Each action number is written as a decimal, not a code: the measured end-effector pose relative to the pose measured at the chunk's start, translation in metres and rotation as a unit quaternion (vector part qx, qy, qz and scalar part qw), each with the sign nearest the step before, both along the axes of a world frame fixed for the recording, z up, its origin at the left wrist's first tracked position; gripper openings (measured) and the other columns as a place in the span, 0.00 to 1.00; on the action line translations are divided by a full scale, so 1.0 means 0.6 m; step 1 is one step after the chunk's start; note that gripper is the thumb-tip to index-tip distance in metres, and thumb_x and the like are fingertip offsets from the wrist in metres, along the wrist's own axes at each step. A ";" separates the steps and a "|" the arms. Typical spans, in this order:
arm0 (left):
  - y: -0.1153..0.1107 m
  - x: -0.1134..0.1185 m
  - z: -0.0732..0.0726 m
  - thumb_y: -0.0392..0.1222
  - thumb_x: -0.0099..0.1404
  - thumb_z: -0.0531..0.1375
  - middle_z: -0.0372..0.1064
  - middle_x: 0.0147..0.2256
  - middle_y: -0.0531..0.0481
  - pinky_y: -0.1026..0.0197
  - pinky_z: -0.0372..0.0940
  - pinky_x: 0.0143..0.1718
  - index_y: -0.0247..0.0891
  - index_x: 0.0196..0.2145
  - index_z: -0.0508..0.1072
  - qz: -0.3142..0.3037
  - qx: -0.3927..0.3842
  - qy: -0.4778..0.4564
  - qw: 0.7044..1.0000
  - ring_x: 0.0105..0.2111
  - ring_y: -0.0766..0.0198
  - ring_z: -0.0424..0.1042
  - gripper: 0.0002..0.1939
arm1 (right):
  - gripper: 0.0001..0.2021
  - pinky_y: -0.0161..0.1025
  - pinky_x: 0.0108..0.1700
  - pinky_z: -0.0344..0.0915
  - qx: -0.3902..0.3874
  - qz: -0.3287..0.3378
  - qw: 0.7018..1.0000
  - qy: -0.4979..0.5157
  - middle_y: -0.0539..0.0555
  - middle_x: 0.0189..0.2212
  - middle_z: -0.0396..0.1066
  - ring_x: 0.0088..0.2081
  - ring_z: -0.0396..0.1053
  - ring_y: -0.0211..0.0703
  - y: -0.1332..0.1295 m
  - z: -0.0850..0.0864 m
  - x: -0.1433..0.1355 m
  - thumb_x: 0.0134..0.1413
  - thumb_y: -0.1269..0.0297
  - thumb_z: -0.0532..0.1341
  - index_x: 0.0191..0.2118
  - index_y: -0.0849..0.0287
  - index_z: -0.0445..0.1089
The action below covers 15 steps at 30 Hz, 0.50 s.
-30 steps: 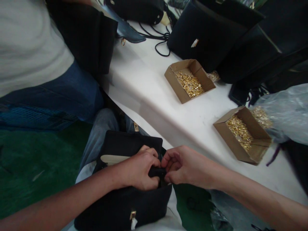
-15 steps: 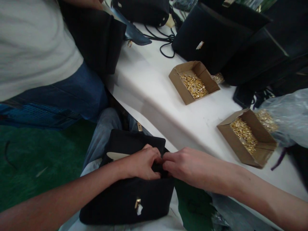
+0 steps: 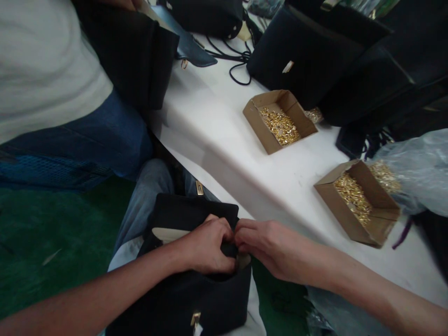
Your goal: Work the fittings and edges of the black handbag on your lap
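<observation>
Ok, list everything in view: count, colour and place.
Table: one, white, middle to right
Lap bag: one, black, bottom centre
Boxes: two, brown, on the table
Small pieces: many, gold, inside the boxes
Other bags: several, black, across the top
Cord: uncounted, black, top centre
Plastic wrap: uncounted, clear, right edge
Co-worker: one, pale shirt, upper left
Crate: one, blue, far left
Floor: one, green, lower left
Left hand: one, bare, bag opening
Right hand: one, bare, bag opening

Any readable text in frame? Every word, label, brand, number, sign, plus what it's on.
None readable.
Nearest black bag: no lettering visible; its gold clasp is too small and blurred to tell whether it's marked.
Far cardboard box, near cardboard box: no print visible on the sides that show.
Clear plastic: no legible print.
</observation>
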<state>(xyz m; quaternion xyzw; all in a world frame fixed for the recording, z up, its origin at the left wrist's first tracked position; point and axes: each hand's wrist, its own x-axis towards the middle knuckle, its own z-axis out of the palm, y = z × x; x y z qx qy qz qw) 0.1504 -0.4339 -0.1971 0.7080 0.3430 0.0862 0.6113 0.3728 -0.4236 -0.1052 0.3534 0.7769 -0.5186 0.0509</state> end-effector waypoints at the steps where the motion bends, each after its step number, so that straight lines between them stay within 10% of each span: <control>1: -0.001 -0.001 -0.001 0.51 0.58 0.72 0.77 0.35 0.51 0.56 0.66 0.49 0.39 0.25 0.75 0.003 -0.001 -0.003 1.000 0.40 0.59 0.75 0.15 | 0.12 0.39 0.42 0.66 -0.012 -0.007 1.000 0.010 0.55 0.44 0.72 0.41 0.72 0.44 0.003 0.002 -0.003 0.73 0.81 0.57 0.44 0.58 0.73; 15: -0.002 0.005 0.006 0.44 0.58 0.72 0.79 0.34 0.50 0.56 0.67 0.54 0.41 0.24 0.78 -0.035 0.008 -0.023 0.999 0.43 0.55 0.78 0.10 | 0.12 0.37 0.49 0.67 -0.125 0.029 0.985 0.117 0.53 0.44 0.69 0.46 0.70 0.44 0.035 0.006 -0.001 0.75 0.80 0.58 0.41 0.57 0.71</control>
